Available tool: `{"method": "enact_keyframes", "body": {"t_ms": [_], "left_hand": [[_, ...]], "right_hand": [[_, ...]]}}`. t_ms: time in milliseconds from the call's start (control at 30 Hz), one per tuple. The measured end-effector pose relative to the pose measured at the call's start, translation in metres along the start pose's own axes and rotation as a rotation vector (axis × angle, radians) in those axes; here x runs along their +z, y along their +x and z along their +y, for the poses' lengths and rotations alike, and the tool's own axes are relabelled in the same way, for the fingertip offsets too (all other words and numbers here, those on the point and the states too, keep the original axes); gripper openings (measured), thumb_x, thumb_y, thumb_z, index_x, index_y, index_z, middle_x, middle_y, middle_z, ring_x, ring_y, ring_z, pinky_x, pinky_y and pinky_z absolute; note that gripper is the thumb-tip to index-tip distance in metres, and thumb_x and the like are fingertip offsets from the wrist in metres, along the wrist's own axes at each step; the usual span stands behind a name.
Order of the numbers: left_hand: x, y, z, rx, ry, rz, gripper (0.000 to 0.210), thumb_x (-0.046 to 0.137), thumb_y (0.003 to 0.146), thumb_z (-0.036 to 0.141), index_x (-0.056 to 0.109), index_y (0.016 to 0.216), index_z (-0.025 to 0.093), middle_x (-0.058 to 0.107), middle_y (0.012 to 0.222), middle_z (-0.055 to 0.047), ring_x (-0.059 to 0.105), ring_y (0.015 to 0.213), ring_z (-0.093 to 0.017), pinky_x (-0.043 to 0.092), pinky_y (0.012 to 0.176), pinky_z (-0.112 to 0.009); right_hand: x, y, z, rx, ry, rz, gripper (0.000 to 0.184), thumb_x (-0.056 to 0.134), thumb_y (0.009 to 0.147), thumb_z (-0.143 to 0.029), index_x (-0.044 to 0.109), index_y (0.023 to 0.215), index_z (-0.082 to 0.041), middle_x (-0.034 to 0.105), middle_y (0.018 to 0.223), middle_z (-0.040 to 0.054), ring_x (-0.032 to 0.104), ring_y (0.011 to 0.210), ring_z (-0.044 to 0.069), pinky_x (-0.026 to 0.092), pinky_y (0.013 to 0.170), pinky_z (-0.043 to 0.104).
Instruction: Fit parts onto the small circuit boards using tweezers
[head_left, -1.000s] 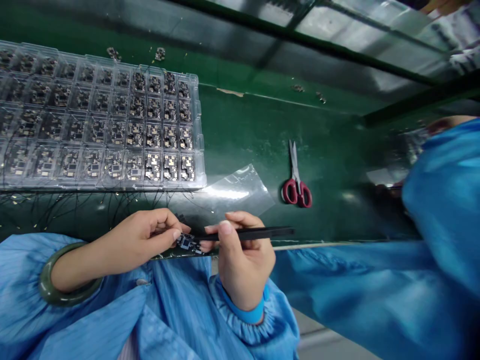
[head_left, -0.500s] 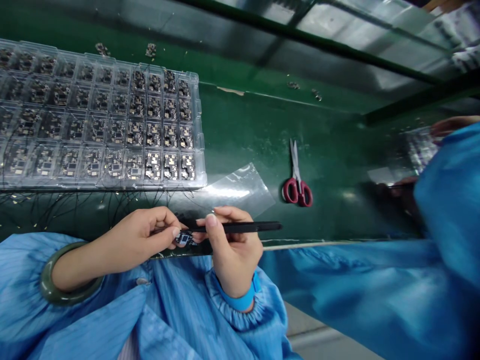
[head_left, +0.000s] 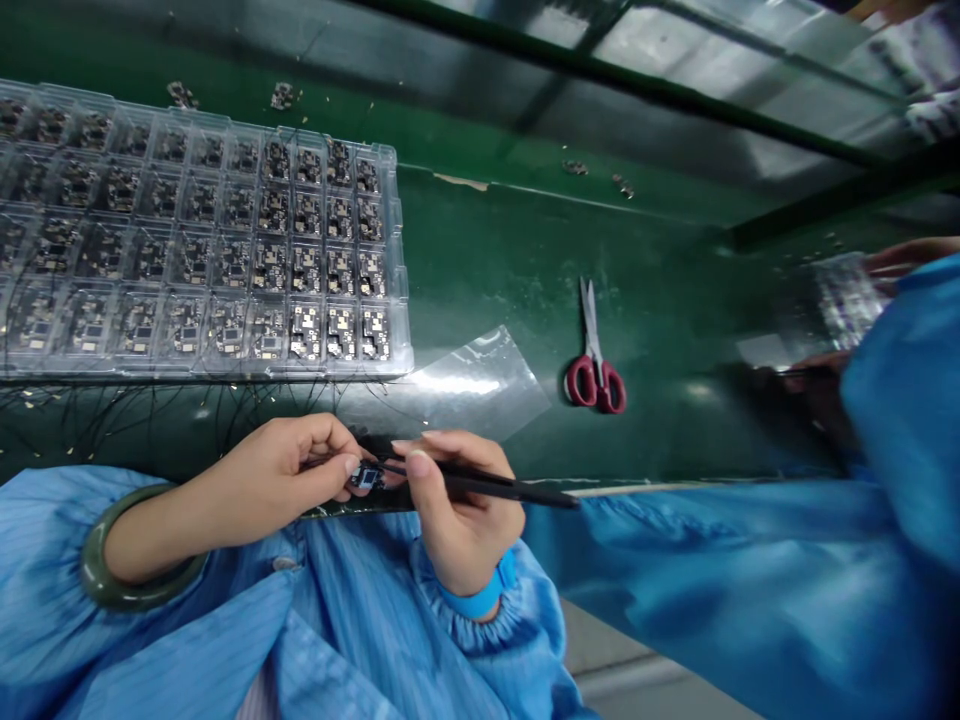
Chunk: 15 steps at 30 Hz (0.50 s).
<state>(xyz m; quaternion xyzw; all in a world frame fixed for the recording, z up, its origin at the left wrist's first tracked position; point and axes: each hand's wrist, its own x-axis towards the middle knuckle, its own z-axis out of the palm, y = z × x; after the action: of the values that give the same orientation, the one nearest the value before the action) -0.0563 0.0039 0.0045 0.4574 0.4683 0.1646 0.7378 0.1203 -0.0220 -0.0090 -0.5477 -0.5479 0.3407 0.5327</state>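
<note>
Between thumb and fingers, my left hand (head_left: pixel 300 465) pinches a small circuit board (head_left: pixel 367 476) near the table's front edge. Black tweezers (head_left: pixel 517 488) lie in the grip of my right hand (head_left: pixel 469 510), their back end pointing right and slightly down. Their thin tips reach the board's upper right side; whether they grip a part of it is too small to tell. Above the hands, a clear plastic tray (head_left: pixel 405 330) holds rows of circuit boards in its compartments. Thin black wires (head_left: pixel 172 395) trail along the tray's front edge.
Red-handled scissors (head_left: pixel 592 350) lie right of a clear plastic bag (head_left: pixel 487 385) on the green table (head_left: pixel 487 250). Loose small parts (head_left: pixel 282 96) rest behind the tray. At the right, a co-worker's blue sleeve (head_left: pixel 907 380) and hands are near another tray.
My right hand has tilted the tweezers, so their back end is lower and their tips meet the board from above. The left hand stays put. Loose parts at the back have shifted left.
</note>
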Motion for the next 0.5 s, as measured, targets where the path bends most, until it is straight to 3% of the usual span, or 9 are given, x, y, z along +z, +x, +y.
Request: {"method": "enact_keyframes", "body": {"t_ms": [100,233,400,500], "left_hand": [[0.0,0.001,-0.002,0.002,0.002,0.0,0.022,0.051,0.09,0.036,0.058,0.091,0.015,0.068,0.087,-0.005,0.065,0.082,-0.016,0.053,0.076,-0.03],[0.0,0.001,-0.002,0.023,0.024,0.03,0.021,0.052,0.089,0.034,0.059,0.09,0.014,0.066,0.083,-0.004,0.065,0.079,-0.016,0.053,0.074,-0.029],[0.001,0.0,0.003,0.029,0.022,0.041,0.023,0.051,0.09,0.034,0.06,0.092,0.013,0.067,0.089,-0.005,0.065,0.077,-0.013,0.053,0.071,-0.025],[0.001,-0.001,0.006,0.035,0.059,0.066,0.024,0.05,0.091,0.035,0.06,0.096,0.014,0.067,0.087,-0.003,0.06,0.06,-0.008,0.05,0.06,-0.021]], "right_hand": [[0.001,0.0,-0.001,0.013,0.065,0.01,0.019,0.066,0.083,-0.017,0.06,0.099,-0.025,0.072,0.077,-0.0026,0.068,0.057,0.013,0.059,0.057,0.026],[0.001,-0.001,0.002,0.007,0.012,-0.054,0.02,0.068,0.081,-0.017,0.062,0.098,-0.024,0.071,0.079,-0.0012,0.069,0.064,0.014,0.059,0.062,0.028],[-0.003,0.003,0.009,0.04,0.211,0.094,0.005,0.059,0.088,-0.022,0.063,0.091,-0.024,0.067,0.075,-0.0014,0.065,0.062,0.013,0.056,0.057,0.026],[-0.006,0.008,0.01,0.018,0.323,0.167,0.02,0.046,0.094,-0.024,0.063,0.084,-0.023,0.067,0.081,0.0003,0.064,0.075,0.014,0.054,0.067,0.028]]}}
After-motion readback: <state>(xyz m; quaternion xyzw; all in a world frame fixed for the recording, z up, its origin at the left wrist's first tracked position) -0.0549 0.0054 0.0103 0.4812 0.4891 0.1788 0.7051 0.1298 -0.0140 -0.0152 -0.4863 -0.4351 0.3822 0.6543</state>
